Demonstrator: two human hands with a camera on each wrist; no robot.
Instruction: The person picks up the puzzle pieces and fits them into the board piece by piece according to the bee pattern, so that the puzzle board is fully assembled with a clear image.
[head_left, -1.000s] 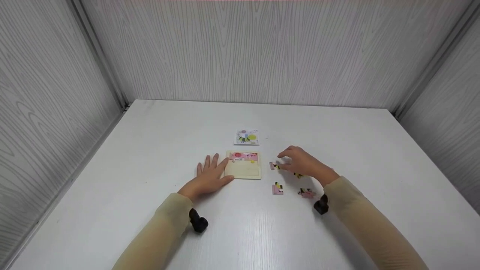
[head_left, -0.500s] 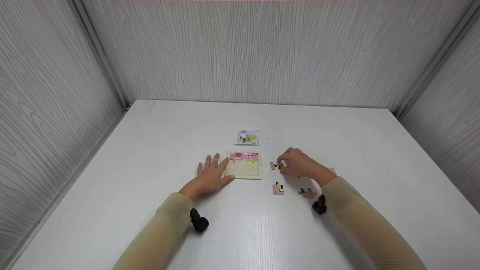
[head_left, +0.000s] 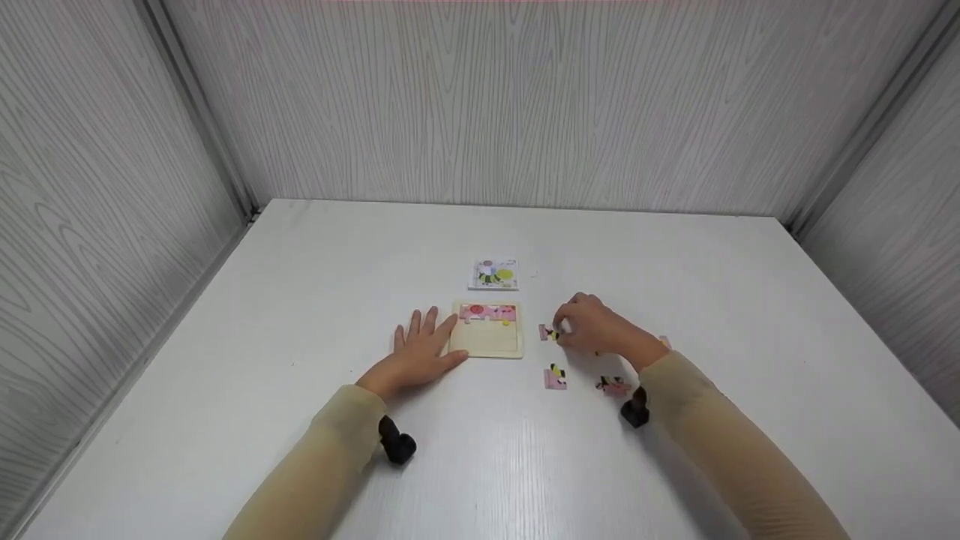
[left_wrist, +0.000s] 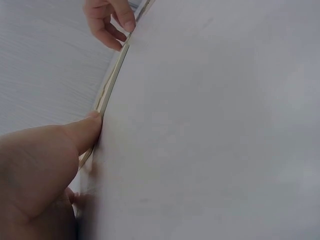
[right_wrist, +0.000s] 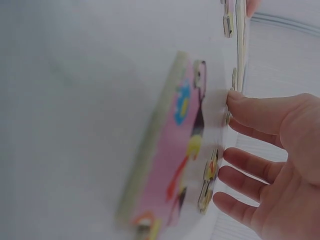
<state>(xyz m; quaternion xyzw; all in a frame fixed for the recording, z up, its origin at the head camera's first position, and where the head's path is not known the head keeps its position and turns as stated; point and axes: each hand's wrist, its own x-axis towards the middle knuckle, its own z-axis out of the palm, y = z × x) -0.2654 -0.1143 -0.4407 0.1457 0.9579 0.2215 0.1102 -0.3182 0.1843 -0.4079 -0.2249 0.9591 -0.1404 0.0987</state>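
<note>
My left hand (head_left: pixel 416 356) lies flat with fingers spread at the left side of a wooden puzzle tray (head_left: pixel 487 350). Its index finger and thumb touch the tray's left edge and near corner; the left wrist view has the thumb (left_wrist: pixel 82 132) on the rim. Pink pieces (head_left: pixel 491 313) fill the tray's far strip. Right of the tray, my right hand (head_left: pixel 596 326) pinches a small pink, yellow and black puzzle piece (head_left: pixel 547 332) at the table surface, its fingers covering part of it. In the right wrist view the thumb (right_wrist: pixel 250 107) is at this piece's edge.
Nearer me lie a pink and yellow piece (head_left: pixel 556 379) and a pink and black one (head_left: pixel 615 386). Another piece (right_wrist: pixel 207 180) lies under the right fingers, and one (head_left: pixel 664 341) peeks out behind the wrist. A bee picture card (head_left: pixel 493 275) lies beyond the tray.
The right hand's thumb and index finger have closed in on the puzzle piece, which stays at nearly the same spot. The left hand and tray have not moved.
</note>
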